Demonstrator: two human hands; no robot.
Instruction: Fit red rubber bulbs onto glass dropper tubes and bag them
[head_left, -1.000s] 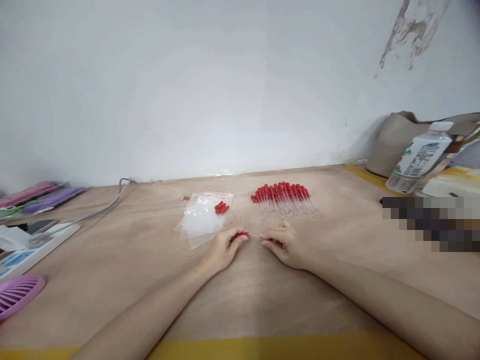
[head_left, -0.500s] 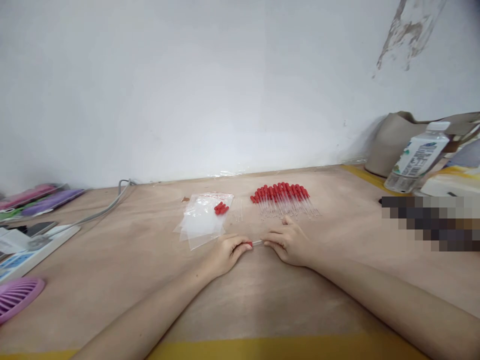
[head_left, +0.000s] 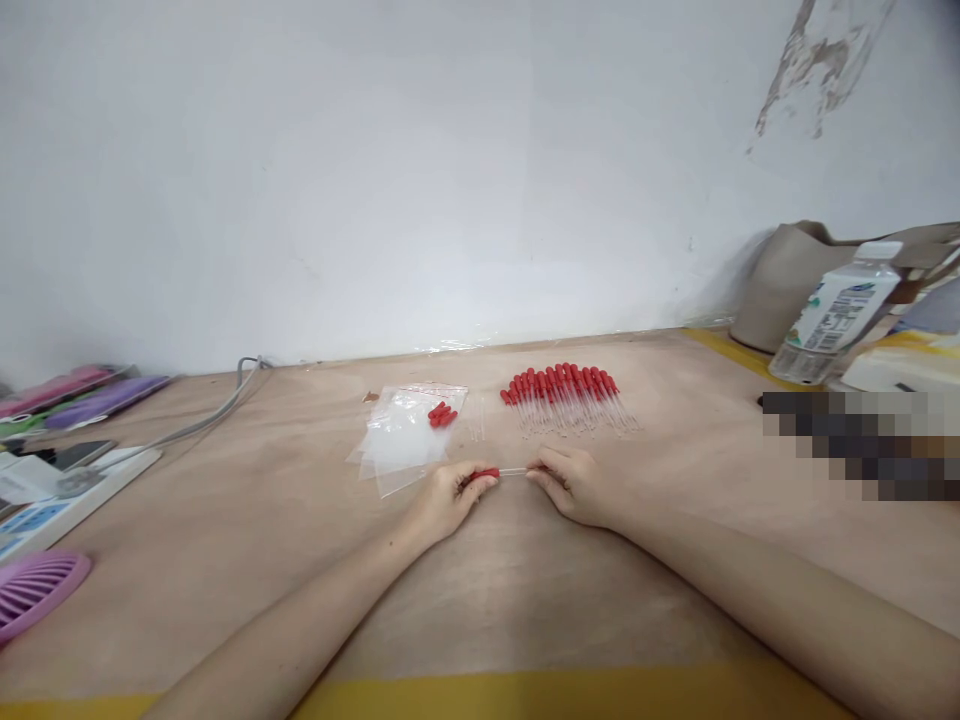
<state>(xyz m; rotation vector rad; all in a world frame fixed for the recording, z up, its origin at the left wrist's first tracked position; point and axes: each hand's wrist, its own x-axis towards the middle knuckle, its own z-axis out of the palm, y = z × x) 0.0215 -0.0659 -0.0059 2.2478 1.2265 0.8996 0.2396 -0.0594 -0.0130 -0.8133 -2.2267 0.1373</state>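
Note:
Between thumb and fingers, my left hand (head_left: 448, 497) pinches a red rubber bulb (head_left: 489, 473). A thin clear dropper tube (head_left: 514, 471) runs level from the bulb toward the right. My right hand (head_left: 574, 485) is closed on the tube's other end, fingertips pressed together. Beyond my right hand lies a row of droppers (head_left: 562, 385), red bulbs pointing away and clear tubes toward me. Several loose red bulbs (head_left: 442, 415) rest on clear plastic bags (head_left: 397, 445) behind my left hand. A few bare clear tubes (head_left: 478, 420) lie just right of the bags.
At the left are a white power strip (head_left: 97, 495) with a grey cable, a pink fan-like grille (head_left: 41, 592) and coloured packets (head_left: 105, 403). A plastic bottle (head_left: 836, 315) and a grey bag (head_left: 780, 285) stand at the right. The wall (head_left: 450, 200) closes the table's back.
Both hands have risen slightly away from me with the dropper. More of the red bulb and the tube shows between them. My right hand's raised fingers have folded in.

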